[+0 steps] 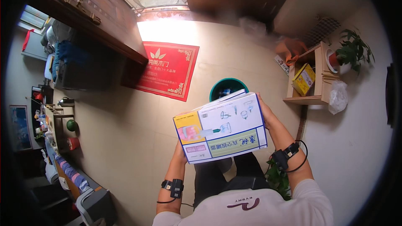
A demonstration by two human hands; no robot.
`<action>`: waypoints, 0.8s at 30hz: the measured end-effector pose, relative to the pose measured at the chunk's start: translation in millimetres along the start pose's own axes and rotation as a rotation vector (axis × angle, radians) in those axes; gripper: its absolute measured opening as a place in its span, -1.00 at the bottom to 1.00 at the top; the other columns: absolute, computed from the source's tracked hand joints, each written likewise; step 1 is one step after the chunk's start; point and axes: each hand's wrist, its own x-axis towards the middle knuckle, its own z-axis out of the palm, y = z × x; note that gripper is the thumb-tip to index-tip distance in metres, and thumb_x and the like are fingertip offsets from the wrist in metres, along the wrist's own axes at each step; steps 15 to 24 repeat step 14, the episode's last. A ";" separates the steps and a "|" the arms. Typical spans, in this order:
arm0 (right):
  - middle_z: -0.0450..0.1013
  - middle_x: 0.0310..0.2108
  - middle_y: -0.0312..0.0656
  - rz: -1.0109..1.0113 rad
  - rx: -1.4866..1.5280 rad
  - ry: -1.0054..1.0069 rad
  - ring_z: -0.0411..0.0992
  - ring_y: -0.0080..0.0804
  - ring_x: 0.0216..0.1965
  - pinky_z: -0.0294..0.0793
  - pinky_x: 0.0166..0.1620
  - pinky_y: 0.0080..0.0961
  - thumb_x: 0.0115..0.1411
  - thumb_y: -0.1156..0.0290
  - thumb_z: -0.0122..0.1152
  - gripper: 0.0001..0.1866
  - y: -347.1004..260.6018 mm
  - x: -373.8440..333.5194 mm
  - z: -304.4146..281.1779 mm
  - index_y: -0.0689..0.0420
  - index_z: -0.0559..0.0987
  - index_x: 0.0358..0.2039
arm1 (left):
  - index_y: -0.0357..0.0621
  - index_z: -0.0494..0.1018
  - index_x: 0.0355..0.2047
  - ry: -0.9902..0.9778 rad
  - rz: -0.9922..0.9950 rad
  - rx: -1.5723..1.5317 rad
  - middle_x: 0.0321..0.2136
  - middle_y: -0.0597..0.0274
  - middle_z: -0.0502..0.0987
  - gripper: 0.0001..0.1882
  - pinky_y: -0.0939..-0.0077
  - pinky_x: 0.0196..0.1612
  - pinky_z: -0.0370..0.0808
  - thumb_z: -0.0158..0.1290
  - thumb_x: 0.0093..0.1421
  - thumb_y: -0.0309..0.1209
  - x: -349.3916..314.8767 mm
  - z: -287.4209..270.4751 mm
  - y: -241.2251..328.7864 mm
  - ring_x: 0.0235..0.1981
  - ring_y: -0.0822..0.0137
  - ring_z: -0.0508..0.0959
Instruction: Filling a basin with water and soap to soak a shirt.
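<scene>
In front of my body I hold a white cardboard box (228, 134) with blue edges, a yellow picture panel and a green band. Pictures of clear cups are printed on its face, and its print appears upside down to me. My left hand (180, 150) grips the box's left side, with most of its fingers hidden behind it. On the opposite side, my right hand (265, 114) closes round the right edge; its fingers are partly covered. Just beyond the box, a dark green round bin (214, 88) stands on the floor, partly hidden, with something blue inside.
A red mat (167, 75) lies by the open wooden door (104, 21). At right, a small wooden shelf (320, 62) holds a yellow box (304, 79) and a potted plant (356, 50); a clear plastic bag (337, 97) hangs beside it. A cluttered table runs along the left.
</scene>
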 end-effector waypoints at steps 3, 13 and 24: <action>0.33 0.03 -0.01 0.060 0.008 0.000 0.32 -0.28 0.01 0.35 0.00 -0.43 0.14 -0.33 -0.30 -0.17 25.4 57.3 25.0 0.19 0.33 0.08 | -0.03 0.08 0.12 0.090 0.022 -0.104 -0.24 0.29 0.35 -0.39 0.49 -0.14 0.47 0.05 0.06 -0.52 33.0 -51.4 -3.9 -0.19 0.41 0.42; 0.29 0.08 -0.04 0.250 0.042 -0.180 0.30 -0.31 0.06 0.29 0.07 -0.45 0.18 -0.26 -0.28 -0.22 95.8 230.6 107.8 0.19 0.32 0.10 | 0.03 0.02 0.19 0.397 -0.030 -0.152 -0.03 0.23 0.30 -0.34 0.40 -0.06 0.47 0.04 0.11 -0.46 105.3 -195.3 -14.1 -0.04 0.26 0.40; 0.29 0.09 -0.06 0.255 -0.021 -0.176 0.28 -0.29 0.08 0.26 0.10 -0.44 0.19 -0.27 -0.29 -0.22 100.8 242.3 118.7 0.18 0.29 0.12 | 0.05 0.00 0.20 0.421 -0.044 -0.175 0.00 0.24 0.29 -0.32 0.40 -0.06 0.47 0.04 0.12 -0.46 111.3 -212.8 -18.9 -0.03 0.26 0.40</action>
